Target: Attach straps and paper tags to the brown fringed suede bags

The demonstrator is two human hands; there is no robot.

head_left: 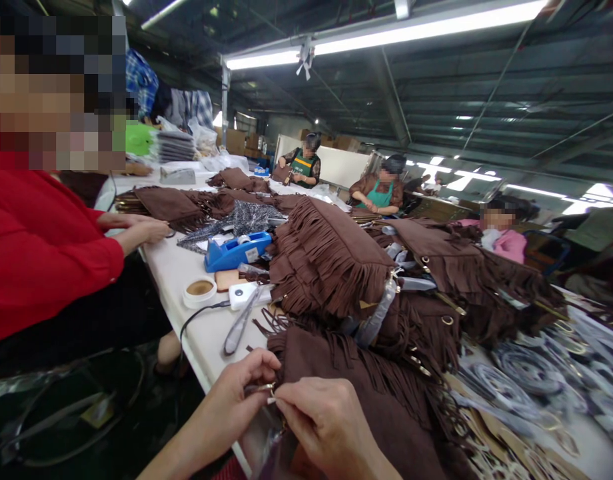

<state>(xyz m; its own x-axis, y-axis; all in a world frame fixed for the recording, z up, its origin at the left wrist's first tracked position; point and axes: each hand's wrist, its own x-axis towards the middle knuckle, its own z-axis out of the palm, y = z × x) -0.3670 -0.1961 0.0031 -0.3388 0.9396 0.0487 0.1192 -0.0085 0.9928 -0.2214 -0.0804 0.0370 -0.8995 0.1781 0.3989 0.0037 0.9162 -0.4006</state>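
Observation:
Low in the view, my left hand (241, 397) and my right hand (324, 413) meet at the near edge of a brown fringed bag (331, 373). Fingers of my left hand pinch a small metal clasp (270, 387). The fingertips of my right hand press together on the same clasp from the right, beside a little white piece. The bag lies on the table under and beyond my right hand. More brown fringed bags (331, 253) are piled just behind it, with wrapped straps and gold-coloured rings on them.
On the white table (174, 280) are a blue tape dispenser (239, 250), a round tin (199, 290), a white box with a cable (244, 295) and a grey strap loop (241, 320). Coiled straps (529, 370) lie right. A person in red (51, 240) works left; others sit beyond.

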